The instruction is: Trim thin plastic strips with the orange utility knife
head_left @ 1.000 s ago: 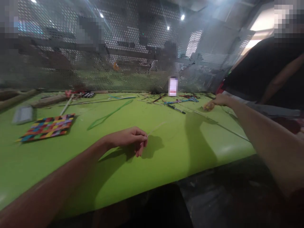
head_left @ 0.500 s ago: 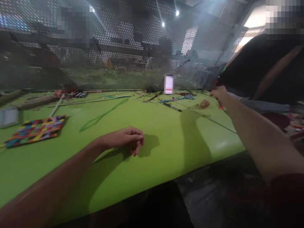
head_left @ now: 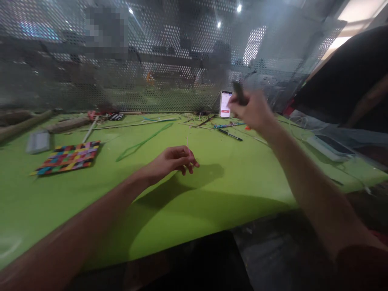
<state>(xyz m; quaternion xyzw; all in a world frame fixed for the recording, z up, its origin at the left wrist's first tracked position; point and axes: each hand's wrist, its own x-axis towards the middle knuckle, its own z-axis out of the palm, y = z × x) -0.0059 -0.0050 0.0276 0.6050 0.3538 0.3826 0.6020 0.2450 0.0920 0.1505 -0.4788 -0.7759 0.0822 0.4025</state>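
Observation:
My left hand (head_left: 178,161) hovers low above the green table (head_left: 206,210), its thumb and fingers pinched on a thin pink strand (head_left: 187,143) that sticks up from them. Raised over the back of the table, my right hand (head_left: 253,111) is smeared by motion. Its fingers are closed on a dark elongated object (head_left: 239,93) that points upward; its kind is too blurred to tell. A bit of orange (head_left: 248,128) shows just below this hand. Behind the fingers stands a phone (head_left: 224,109), partly covered by them. A black pen (head_left: 230,134) lies below the phone.
At left lie a colourful woven mat (head_left: 71,157), a clear box (head_left: 38,141) and a wooden stick (head_left: 68,124). A green loop of cord (head_left: 145,141) lies in the middle. A white device (head_left: 329,147) with cables sits at right, near a person in dark clothing (head_left: 348,76). Perforated metal (head_left: 169,89) rises behind.
My right hand has come back from the far right, up and leftward, carrying the dark object. My left hand has lifted slightly, and the pink strand now stands up from its fingers. The view has shifted right.

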